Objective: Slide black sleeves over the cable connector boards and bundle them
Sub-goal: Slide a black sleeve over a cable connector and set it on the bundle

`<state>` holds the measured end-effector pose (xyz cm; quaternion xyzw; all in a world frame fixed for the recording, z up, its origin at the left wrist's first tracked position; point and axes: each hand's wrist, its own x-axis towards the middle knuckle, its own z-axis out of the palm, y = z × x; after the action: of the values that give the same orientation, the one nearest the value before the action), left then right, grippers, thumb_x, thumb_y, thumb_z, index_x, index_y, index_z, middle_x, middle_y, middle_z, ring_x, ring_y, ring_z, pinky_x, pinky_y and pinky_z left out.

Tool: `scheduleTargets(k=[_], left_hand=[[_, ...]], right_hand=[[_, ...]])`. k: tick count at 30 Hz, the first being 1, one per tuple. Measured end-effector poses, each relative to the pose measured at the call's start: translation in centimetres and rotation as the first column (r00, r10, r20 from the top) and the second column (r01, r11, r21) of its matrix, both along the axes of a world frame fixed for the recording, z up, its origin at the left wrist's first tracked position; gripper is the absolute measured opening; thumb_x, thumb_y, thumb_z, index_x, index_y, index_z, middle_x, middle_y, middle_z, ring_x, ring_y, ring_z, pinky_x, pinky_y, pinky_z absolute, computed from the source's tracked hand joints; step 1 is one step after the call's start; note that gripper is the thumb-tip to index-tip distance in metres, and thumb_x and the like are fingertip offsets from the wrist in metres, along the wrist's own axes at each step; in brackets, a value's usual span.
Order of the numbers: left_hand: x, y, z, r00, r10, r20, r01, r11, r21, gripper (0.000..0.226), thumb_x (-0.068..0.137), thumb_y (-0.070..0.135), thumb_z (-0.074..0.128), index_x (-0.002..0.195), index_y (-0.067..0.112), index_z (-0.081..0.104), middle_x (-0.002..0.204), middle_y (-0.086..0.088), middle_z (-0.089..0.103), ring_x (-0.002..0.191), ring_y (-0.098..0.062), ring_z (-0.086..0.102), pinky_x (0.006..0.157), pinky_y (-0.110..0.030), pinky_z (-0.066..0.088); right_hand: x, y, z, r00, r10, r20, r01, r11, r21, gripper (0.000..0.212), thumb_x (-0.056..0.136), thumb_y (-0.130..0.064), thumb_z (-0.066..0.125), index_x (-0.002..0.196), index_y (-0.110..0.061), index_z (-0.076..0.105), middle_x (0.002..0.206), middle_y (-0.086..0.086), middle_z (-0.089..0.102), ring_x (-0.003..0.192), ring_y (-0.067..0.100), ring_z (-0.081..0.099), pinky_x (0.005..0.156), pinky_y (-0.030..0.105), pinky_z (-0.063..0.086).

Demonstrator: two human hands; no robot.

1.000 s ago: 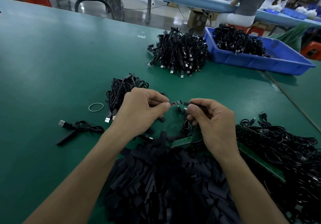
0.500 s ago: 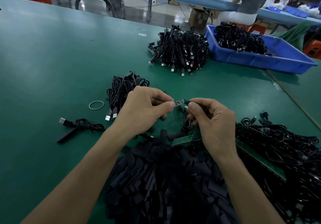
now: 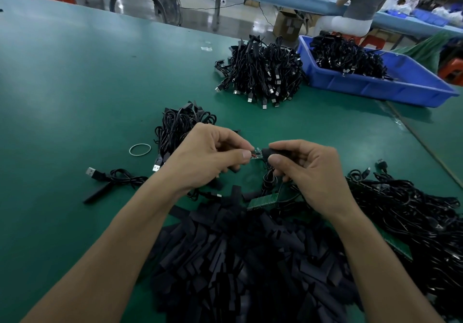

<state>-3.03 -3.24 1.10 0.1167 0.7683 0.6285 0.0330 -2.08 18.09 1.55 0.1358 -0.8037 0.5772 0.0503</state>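
Right now, in the head view, the left hand (image 3: 208,157) is pinching the small connector board (image 3: 256,154) between thumb and forefinger. The right hand (image 3: 308,172) is pinching a black sleeve (image 3: 270,152) near its mouth. The sleeve's open end is just meeting the board's right edge, so most of the board is showing bare. Both are being held just above the green table (image 3: 75,84), and the board's cable (image 3: 269,179) is hanging down between the hands.

By my reading, this piece is only beginning: the sleeve is waiting to be pushed the whole way over the board.

Finished work seems to be piling up farther off. A big heap of bundled cables (image 3: 260,71) is lying across the table, and more are filling the blue bin (image 3: 375,89) just beside it. A smaller bundle (image 3: 180,127) is sitting beside the left hand, with a rubber band (image 3: 140,150) lying near it, probably waiting for the next bundling. One loose cable (image 3: 112,177) is lying to the left, apparently sleeved already.

Plenty is remaining, I judge. A large pile of loose sleeves (image 3: 238,260) is spreading between the forearms, and a tangle of cables (image 3: 413,222) is lying to the right. A green strip of boards (image 3: 263,201) is poking out under the right hand.
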Motion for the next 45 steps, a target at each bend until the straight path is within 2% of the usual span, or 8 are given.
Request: scheduleTargets(k=[5, 12, 16, 19, 25, 31, 38, 45], left_hand=[[0.3, 0.3, -0.1, 1.0, -0.021, 0.012, 0.021, 1.0, 0.02, 0.01, 0.086, 0.013, 0.079, 0.087, 0.022, 0.075, 0.074, -0.003, 0.076, 0.063, -0.008, 0.068, 0.057, -0.016, 0.05], [0.3, 0.5, -0.1, 0.995, 0.088, -0.052, -0.093, 0.99, -0.104, 0.014, 0.082, 0.031, 0.083, 0.084, 0.023, 0.071, 0.07, 0.003, 0.076, 0.062, -0.009, 0.071, 0.058, -0.024, 0.055], [0.5, 0.7, -0.2, 0.985, 0.155, -0.074, -0.168, 0.96, -0.222, 0.025, 0.078, 0.048, 0.081, 0.072, 0.024, 0.073, 0.064, 0.005, 0.074, 0.056, -0.006, 0.069, 0.053, -0.015, 0.051], [0.4, 0.8, 0.0, 0.988, 0.145, -0.059, -0.154, 0.966, -0.207, 0.023, 0.079, 0.045, 0.081, 0.073, 0.024, 0.074, 0.066, 0.007, 0.074, 0.056, -0.005, 0.068, 0.052, -0.014, 0.049], [0.3, 0.8, -0.1, 0.994, 0.103, -0.038, -0.107, 0.982, -0.155, 0.017, 0.084, 0.032, 0.08, 0.075, 0.019, 0.075, 0.067, 0.007, 0.075, 0.057, -0.006, 0.069, 0.054, -0.016, 0.051], [0.5, 0.9, -0.1, 0.998, 0.061, -0.03, -0.065, 0.99, -0.122, 0.015, 0.087, 0.026, 0.078, 0.076, 0.018, 0.074, 0.071, 0.005, 0.076, 0.062, -0.01, 0.071, 0.065, -0.036, 0.06], [0.5, 0.9, 0.3, 0.999, 0.023, 0.03, -0.022, 0.999, -0.024, 0.014, 0.085, 0.02, 0.08, 0.075, 0.013, 0.073, 0.068, -0.001, 0.075, 0.056, -0.008, 0.065, 0.057, -0.021, 0.052], [0.4, 0.6, 0.3, 0.998, 0.005, 0.069, -0.004, 1.0, -0.005, 0.014, 0.084, 0.019, 0.08, 0.076, 0.01, 0.074, 0.067, -0.003, 0.074, 0.054, -0.007, 0.062, 0.055, -0.017, 0.05]], right_hand=[[-0.1, -0.3, 0.1, 0.992, 0.125, 0.009, -0.125, 0.992, 0.023, 0.021, 0.076, -0.032, 0.076, 0.097, -0.027, 0.076, 0.084, 0.005, 0.075, 0.068, 0.014, 0.066, 0.065, 0.024, 0.055], [0.3, -0.9, -0.5, 0.997, 0.02, -0.078, -0.02, 1.0, -0.009, 0.021, 0.077, -0.035, 0.074, 0.096, -0.027, 0.075, 0.083, -0.002, 0.075, 0.065, 0.014, 0.069, 0.063, 0.022, 0.053], [0.3, -0.9, -0.8, 0.993, -0.037, -0.115, 0.038, 0.999, 0.003, 0.012, 0.083, -0.023, 0.077, 0.093, -0.029, 0.075, 0.078, -0.005, 0.075, 0.062, 0.013, 0.069, 0.06, 0.021, 0.055], [0.3, -1.0, -0.7, 0.989, -0.049, -0.137, 0.051, 0.999, 0.007, 0.016, 0.085, -0.016, 0.077, 0.092, -0.03, 0.075, 0.077, -0.004, 0.075, 0.06, 0.013, 0.069, 0.058, 0.021, 0.054], [0.2, -0.7, -0.2, 0.994, 0.039, -0.099, -0.042, 0.999, -0.031, 0.019, 0.077, -0.033, 0.074, 0.096, -0.03, 0.074, 0.08, -0.006, 0.076, 0.064, 0.013, 0.069, 0.061, 0.019, 0.053], [0.0, -0.3, -0.3, 0.991, 0.013, -0.133, -0.014, 1.0, -0.005, 0.021, 0.077, -0.032, 0.074, 0.099, -0.032, 0.073, 0.085, -0.009, 0.076, 0.068, 0.012, 0.071, 0.067, 0.019, 0.055], [0.1, -0.3, -0.4, 0.989, 0.037, -0.142, -0.051, 0.994, -0.098, 0.022, 0.078, -0.02, 0.075, 0.1, -0.026, 0.073, 0.079, -0.006, 0.076, 0.065, 0.01, 0.071, 0.066, 0.017, 0.055], [0.0, -0.2, -0.2, 0.987, 0.069, -0.146, -0.082, 0.992, -0.091, 0.013, 0.081, -0.017, 0.074, 0.093, -0.022, 0.074, 0.075, 0.003, 0.075, 0.064, 0.018, 0.072, 0.063, 0.02, 0.056]])
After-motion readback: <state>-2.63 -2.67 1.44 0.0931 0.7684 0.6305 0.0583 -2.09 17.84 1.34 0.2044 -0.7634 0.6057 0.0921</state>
